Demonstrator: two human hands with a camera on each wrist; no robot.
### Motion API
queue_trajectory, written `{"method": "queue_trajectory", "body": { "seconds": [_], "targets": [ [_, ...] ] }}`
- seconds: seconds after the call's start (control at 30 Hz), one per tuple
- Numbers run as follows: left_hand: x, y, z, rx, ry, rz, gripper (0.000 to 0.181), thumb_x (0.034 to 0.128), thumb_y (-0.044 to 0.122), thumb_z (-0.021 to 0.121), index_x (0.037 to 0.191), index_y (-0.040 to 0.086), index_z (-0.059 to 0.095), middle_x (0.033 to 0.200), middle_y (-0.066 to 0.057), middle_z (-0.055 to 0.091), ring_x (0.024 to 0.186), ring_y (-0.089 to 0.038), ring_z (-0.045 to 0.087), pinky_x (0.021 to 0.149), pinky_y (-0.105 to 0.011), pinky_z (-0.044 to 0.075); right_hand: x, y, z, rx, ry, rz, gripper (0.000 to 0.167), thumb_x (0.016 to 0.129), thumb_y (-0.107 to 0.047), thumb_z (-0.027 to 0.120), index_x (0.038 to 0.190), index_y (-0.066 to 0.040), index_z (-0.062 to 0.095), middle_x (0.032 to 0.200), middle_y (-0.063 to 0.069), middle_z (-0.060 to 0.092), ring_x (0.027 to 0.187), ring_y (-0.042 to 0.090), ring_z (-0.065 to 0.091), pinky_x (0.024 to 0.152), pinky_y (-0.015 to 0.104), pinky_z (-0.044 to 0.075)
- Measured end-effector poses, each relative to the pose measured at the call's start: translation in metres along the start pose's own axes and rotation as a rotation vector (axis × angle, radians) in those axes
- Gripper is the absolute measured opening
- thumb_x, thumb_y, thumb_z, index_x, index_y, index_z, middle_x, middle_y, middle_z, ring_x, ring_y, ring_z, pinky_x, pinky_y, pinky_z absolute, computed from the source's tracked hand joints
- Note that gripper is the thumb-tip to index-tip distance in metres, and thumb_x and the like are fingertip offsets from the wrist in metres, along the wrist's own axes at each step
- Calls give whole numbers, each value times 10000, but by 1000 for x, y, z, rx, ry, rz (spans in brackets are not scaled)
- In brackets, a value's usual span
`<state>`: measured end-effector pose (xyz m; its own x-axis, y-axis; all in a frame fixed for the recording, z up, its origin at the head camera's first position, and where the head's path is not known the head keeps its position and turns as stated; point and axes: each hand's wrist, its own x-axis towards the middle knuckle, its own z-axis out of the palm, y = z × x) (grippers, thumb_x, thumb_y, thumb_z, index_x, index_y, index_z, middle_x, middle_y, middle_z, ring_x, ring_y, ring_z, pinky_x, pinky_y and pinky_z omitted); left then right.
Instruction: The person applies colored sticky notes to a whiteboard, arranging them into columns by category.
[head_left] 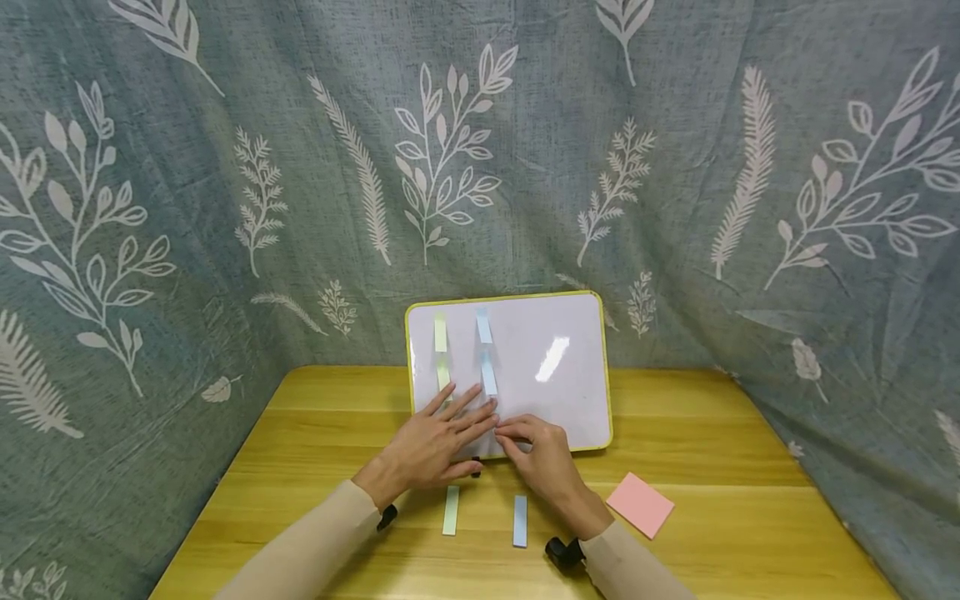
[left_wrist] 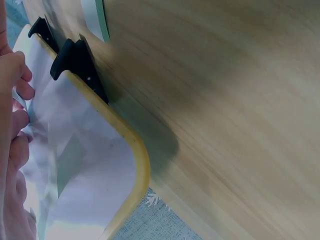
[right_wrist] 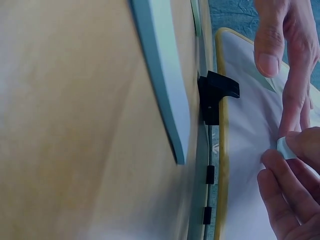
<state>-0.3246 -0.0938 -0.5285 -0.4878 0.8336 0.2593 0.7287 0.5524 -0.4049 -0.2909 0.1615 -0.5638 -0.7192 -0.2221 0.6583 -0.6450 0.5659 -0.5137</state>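
A yellow-framed whiteboard (head_left: 517, 342) leans upright on the table. Two pale green sticky strips (head_left: 441, 333) run down its left part, the lower one partly behind my left hand (head_left: 433, 442). Beside them hang two light blue sticky strips (head_left: 483, 327), one below the other. My left hand lies against the lower board with its fingers spread and fairly straight. At the board's lower middle, my right hand (head_left: 542, 457) pinches a light blue sticky strip (right_wrist: 285, 148) between thumb and fingers, close to the left fingertips. Most of that strip is hidden.
On the wooden table (head_left: 337, 450), in front of the board, lie a green strip pad (head_left: 450, 510) and a blue strip pad (head_left: 520, 521). A pink sticky-note pad (head_left: 640, 505) is at the right. Black feet (left_wrist: 80, 62) hold the board's lower edge. A patterned curtain (head_left: 300, 208) surrounds the table.
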Motion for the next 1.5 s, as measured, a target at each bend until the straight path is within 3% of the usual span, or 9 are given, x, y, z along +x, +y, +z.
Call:
{"method": "queue_trajectory", "body": {
  "seconds": [0.4,0.93,1.2,1.5],
  "targets": [
    [-1,0,0,9,22,31,847,1121,725,637,1804,253,466,1881,63,441,1806,-270,332,1469,-593,292,2,0,-3,0,-27,35,115,977,16,916,1078,-37,919,1072,85,870,999,257,874,880,363,736],
    [2,6,3,89,46,-38,877,1128,759,580,1821,241,432,1901,65,408,1811,-266,321,1473,-591,277,2,-1,-2,-4,-53,55,105,991,9,905,1073,-55,915,1079,72,860,1001,247,872,889,338,732],
    [2,9,2,60,38,-31,892,1113,749,625,1816,233,441,1895,52,423,1805,-269,337,1468,-594,290,3,-2,-4,-9,-53,42,98,987,14,906,1061,-50,913,1072,79,862,998,251,869,881,349,734],
    [-6,13,1,-9,44,-36,830,1118,694,664,1785,226,504,1852,61,493,1778,-284,396,1450,-613,321,3,-2,-4,-26,-54,35,103,985,-5,915,1062,-72,918,1065,65,864,982,238,871,870,353,734]
  ]
}}
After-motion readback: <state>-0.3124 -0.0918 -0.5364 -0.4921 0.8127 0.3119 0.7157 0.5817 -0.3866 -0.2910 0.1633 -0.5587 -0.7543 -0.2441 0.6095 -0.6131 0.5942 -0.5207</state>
